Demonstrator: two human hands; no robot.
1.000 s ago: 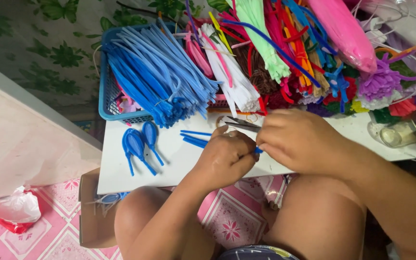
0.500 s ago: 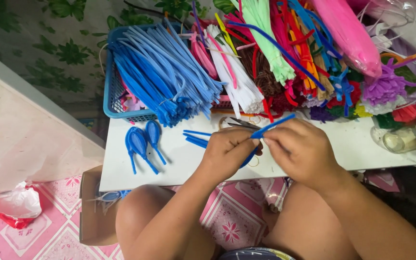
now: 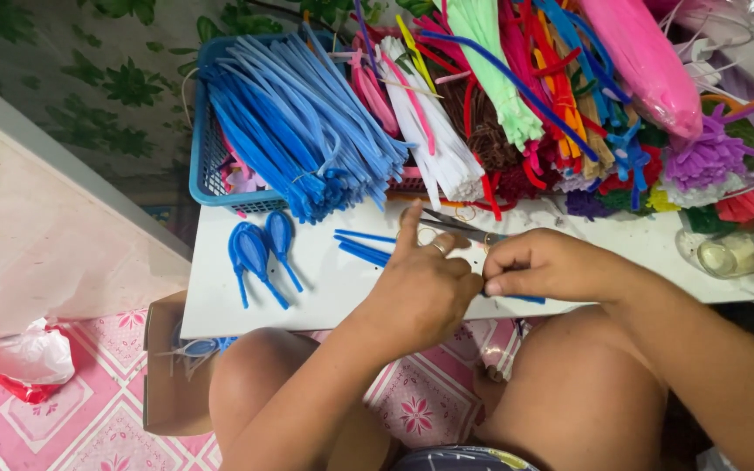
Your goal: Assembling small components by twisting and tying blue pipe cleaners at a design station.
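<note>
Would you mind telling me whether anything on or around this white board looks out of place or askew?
Mostly tidy. The blue pipe cleaners overflow their blue basket, spilling onto the white board. Scissors lie loose behind the left hand.

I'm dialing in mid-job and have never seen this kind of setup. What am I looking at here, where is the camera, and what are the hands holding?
There is no machine: a person works with two bare hands, and the single camera sits on that person's head, looking down past bare knees at a low white board.

The left hand and the right hand meet at the middle of the board, pinching a thin blue pipe cleaner between them; most of it is hidden by the fingers.

On the board lie finished blue loop shapes, a few loose blue pieces and a pair of scissors just beyond the hands. Behind stand a blue basket full of blue stems and a heap of pipe cleaners in many colours. A clear jar lies at the far right.
</note>
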